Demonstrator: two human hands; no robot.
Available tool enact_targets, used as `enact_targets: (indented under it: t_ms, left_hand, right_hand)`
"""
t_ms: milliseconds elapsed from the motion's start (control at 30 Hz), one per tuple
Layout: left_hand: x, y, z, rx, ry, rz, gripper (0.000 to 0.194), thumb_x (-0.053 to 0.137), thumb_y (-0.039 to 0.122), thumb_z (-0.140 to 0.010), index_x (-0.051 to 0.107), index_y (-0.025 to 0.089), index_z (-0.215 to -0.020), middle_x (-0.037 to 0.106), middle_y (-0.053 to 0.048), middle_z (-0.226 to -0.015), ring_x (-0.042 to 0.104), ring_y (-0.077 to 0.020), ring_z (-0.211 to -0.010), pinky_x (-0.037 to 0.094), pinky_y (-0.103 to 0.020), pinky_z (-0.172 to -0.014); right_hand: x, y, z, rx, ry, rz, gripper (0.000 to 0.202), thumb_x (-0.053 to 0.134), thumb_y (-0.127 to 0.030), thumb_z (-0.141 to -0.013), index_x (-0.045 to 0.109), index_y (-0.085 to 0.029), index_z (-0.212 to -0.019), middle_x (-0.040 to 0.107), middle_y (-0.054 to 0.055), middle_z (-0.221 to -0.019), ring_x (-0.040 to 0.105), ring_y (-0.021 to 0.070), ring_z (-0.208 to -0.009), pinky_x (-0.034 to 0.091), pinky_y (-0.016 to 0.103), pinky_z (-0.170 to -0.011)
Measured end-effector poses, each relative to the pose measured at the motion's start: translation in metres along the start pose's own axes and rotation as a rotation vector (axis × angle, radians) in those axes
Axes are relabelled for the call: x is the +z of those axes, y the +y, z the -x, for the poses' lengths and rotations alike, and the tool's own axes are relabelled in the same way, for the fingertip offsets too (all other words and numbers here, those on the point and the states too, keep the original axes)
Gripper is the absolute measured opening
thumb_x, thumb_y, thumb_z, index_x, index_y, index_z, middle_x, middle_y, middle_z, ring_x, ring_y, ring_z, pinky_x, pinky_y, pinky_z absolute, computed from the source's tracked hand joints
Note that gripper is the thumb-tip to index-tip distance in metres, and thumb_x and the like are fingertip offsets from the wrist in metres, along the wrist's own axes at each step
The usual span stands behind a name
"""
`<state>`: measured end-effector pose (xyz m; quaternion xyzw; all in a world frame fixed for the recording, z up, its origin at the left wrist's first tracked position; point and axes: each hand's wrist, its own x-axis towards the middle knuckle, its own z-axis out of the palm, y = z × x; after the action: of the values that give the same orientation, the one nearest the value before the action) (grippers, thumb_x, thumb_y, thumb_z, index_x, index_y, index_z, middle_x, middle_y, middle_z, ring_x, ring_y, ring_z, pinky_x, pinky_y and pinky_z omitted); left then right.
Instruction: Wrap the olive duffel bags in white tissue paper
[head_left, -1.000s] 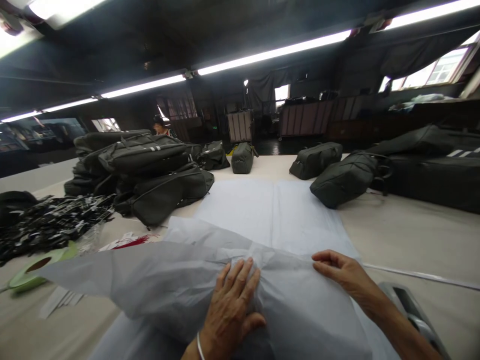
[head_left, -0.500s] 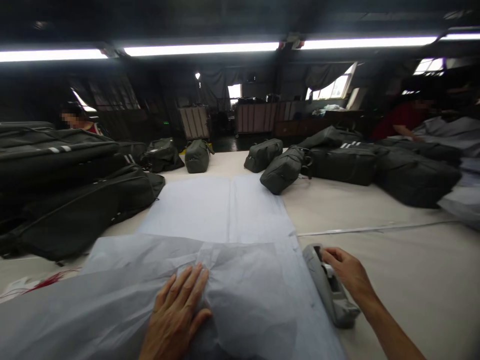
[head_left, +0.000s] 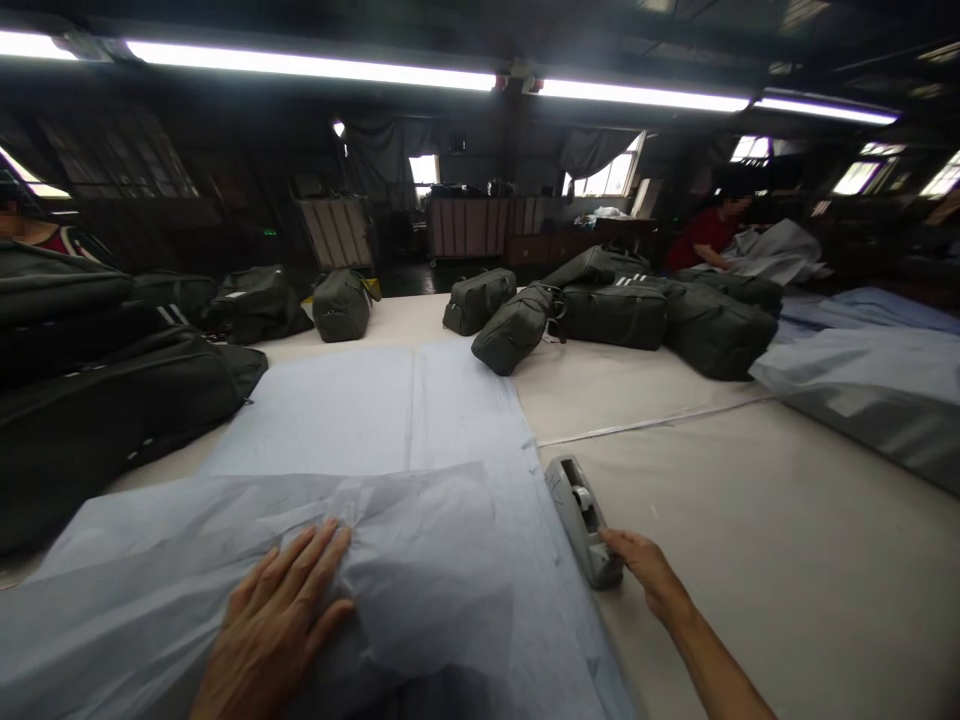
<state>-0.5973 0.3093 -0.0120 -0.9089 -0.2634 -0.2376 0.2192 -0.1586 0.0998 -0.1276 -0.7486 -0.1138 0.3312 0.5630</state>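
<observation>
My left hand (head_left: 274, 615) lies flat with fingers spread on a wrapped bundle of thin grey-white paper (head_left: 420, 560). Beneath the bundle, a stack of pale bluish sheets (head_left: 322, 405) stretches away from me. A grey tape dispenser (head_left: 574, 525) stands at the right edge of the sheets. At its near end, my right hand (head_left: 649, 570) is closed, thumb and fingers pinched together; what lies between the fingertips is too small to make out.
Dark green bags are piled at the left (head_left: 112, 420) and along the back right (head_left: 615, 310). Another grey paper-wrapped bundle (head_left: 870, 390) lies at the right. A person in red (head_left: 697, 240) handles grey paper at the back right.
The view has turned to the right. My right hand has moved from the dispenser's far part, by the tape roll, to its near end. My left hand still rests on the paper.
</observation>
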Motion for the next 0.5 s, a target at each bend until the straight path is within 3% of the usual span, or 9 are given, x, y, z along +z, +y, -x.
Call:
enact_targets:
  t_ms: [133, 333, 400, 500]
  left_hand:
    - [-0.002, 0.001, 0.0, -0.009, -0.001, -0.002, 0.057, 0.036, 0.055, -0.096, 0.04, 0.024, -0.144, 0.053, -0.007, -0.14, 0.051, -0.0297, -0.122, 0.029, -0.043, -0.105]
    - [-0.003, 0.003, -0.003, -0.016, -0.024, 0.016, 0.053, 0.035, 0.052, -0.097, 0.043, 0.024, -0.141, 0.053, -0.006, -0.139, 0.051, -0.0291, -0.124, 0.031, -0.044, -0.104]
    - [-0.003, 0.004, -0.004, -0.036, -0.031, 0.024, 0.053, 0.035, 0.052, -0.097, 0.042, 0.024, -0.142, 0.053, -0.007, -0.139, 0.05, -0.0292, -0.124, 0.031, -0.044, -0.104]
    - [-0.01, 0.008, -0.003, -0.083, -0.046, 0.026, 0.057, 0.037, 0.053, -0.097, 0.04, 0.018, -0.142, 0.055, -0.009, -0.136, 0.051, -0.0279, -0.124, 0.033, -0.043, -0.103]
  right_hand:
    - [0.001, 0.003, 0.008, -0.106, 0.092, -0.01, 0.053, 0.071, -0.062, -0.048, 0.072, -0.016, -0.074, 0.07, 0.005, -0.074, 0.061, 0.0249, -0.078, 0.048, 0.034, -0.073]
    - [-0.019, 0.012, 0.051, -0.156, 0.187, 0.066, 0.04, 0.067, -0.06, -0.065, 0.067, -0.021, -0.075, 0.067, 0.002, -0.077, 0.061, 0.0243, -0.084, 0.05, 0.035, -0.082]
    - [-0.024, 0.023, 0.061, -0.068, 0.109, 0.026, 0.04, 0.07, -0.061, -0.062, 0.065, -0.022, -0.07, 0.063, 0.001, -0.068, 0.061, 0.0241, -0.072, 0.055, 0.038, -0.075]
    - [-0.026, 0.03, 0.07, 0.087, 0.047, -0.025, 0.045, 0.077, -0.065, -0.046, 0.062, -0.026, -0.062, 0.06, 0.002, -0.061, 0.062, 0.027, -0.062, 0.059, 0.044, -0.066]
